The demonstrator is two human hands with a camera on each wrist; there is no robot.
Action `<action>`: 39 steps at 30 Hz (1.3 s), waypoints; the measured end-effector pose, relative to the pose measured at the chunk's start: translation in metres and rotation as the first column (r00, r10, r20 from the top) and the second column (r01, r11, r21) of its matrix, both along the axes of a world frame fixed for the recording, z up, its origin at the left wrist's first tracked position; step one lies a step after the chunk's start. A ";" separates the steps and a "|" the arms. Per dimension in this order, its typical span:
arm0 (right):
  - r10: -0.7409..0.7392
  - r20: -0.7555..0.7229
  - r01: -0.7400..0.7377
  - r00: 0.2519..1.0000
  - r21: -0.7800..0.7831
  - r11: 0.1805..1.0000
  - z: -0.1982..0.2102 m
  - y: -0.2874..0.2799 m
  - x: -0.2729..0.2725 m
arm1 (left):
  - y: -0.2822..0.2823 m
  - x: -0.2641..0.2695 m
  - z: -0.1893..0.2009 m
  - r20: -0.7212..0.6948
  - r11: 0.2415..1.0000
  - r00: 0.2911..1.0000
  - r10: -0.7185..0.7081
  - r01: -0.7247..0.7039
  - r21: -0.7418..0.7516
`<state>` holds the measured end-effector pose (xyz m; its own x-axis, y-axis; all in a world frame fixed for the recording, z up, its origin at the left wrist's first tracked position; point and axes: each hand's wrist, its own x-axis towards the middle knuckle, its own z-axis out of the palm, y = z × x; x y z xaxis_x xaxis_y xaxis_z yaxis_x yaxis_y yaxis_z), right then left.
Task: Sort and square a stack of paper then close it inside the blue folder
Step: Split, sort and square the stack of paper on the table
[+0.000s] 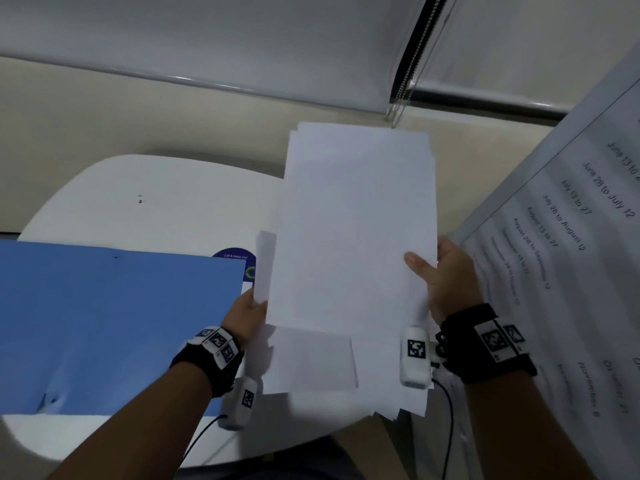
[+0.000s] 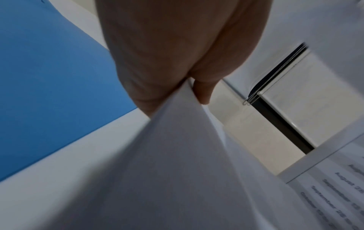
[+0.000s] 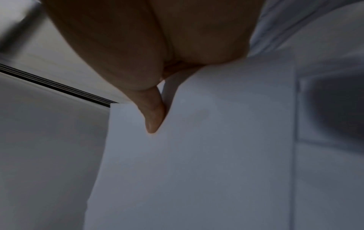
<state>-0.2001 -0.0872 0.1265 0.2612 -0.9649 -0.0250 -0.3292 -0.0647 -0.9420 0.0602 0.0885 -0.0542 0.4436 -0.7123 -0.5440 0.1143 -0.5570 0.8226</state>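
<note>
A loose stack of white paper [image 1: 353, 230] is held up above the table, its sheets uneven at the top and bottom edges. My left hand [image 1: 247, 311] pinches the stack's left edge; in the left wrist view the paper [image 2: 177, 155] runs out from between thumb and fingers of that hand [image 2: 173, 62]. My right hand [image 1: 440, 275] grips the right edge with the thumb laid across the front sheet, as the right wrist view shows on the paper [image 3: 216, 155] under the hand [image 3: 153, 115]. The blue folder [image 1: 114, 327] lies flat on the table at the left.
The white round table [image 1: 138, 199] sits below, with a dark round sticker [image 1: 239, 261] beside the folder. A large printed sheet with date lines [image 1: 568, 237] hangs at the right. Window blinds and a bead cord [image 1: 408, 74] run along the back.
</note>
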 end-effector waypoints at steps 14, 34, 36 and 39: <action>0.345 -0.534 -0.130 0.772 0.399 0.908 -0.179 0.008 -0.007 | -0.004 -0.023 0.023 0.163 0.977 0.980 0.113 -0.139 0.163; 0.279 -0.578 -0.115 0.767 0.303 0.946 -0.177 0.045 0.053 | -0.013 -0.030 0.020 0.253 0.955 0.967 0.004 -0.079 0.285; 0.241 -0.523 -0.057 0.818 0.344 0.937 -0.177 0.048 0.051 | -0.008 -0.026 0.021 0.271 0.971 0.963 0.016 -0.079 0.226; 0.192 -0.391 -0.015 0.900 0.413 0.911 -0.165 0.047 0.044 | 0.008 -0.018 0.031 0.246 0.997 0.969 0.037 -0.053 0.058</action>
<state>-0.1557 -0.0401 -0.0387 0.2386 -0.8193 -0.5213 -0.7054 0.2227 -0.6729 0.0418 0.0968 -0.0234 0.5996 -0.6558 -0.4586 -0.0597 -0.6081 0.7916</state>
